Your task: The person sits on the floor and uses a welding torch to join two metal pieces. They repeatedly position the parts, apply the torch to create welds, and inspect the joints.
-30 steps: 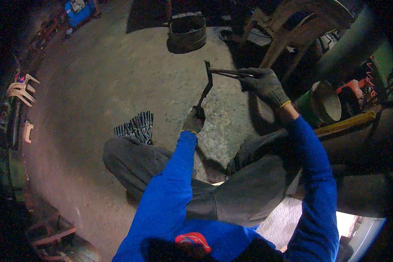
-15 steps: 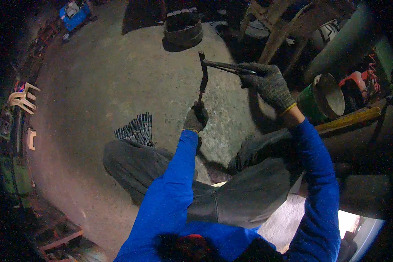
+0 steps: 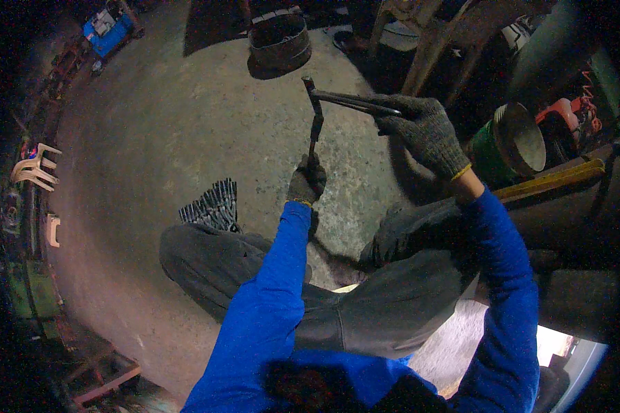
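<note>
My left hand point(image 3: 306, 182), in a dark knitted glove, is closed round the lower end of a slim dark metal rod point(image 3: 316, 126). The rod stands nearly upright, with a step partway up and a thicker top. My right hand point(image 3: 427, 134), gloved alike with a yellow cuff edge, grips long thin two-armed tongs point(image 3: 357, 103). Their far end meets the rod just below its top; whether they clamp it or only touch it, I cannot tell. Beyond my left knee, a fanned bundle of similar dark rods point(image 3: 213, 205) lies on the floor.
A round dark tub point(image 3: 280, 51) sits on the concrete floor point(image 3: 145, 138) ahead. To the right are a green bucket point(image 3: 513, 143), a yellow bar point(image 3: 554, 179) and a red machine point(image 3: 561, 113). Pale plastic chairs point(image 3: 38, 167) stand far left, a blue machine point(image 3: 108, 34) far back.
Both hands, with the rod and tongs, have shifted slightly; the rod's top sits a little further left and higher in view. Both grips stay as they were. The whole view has shifted a little.
</note>
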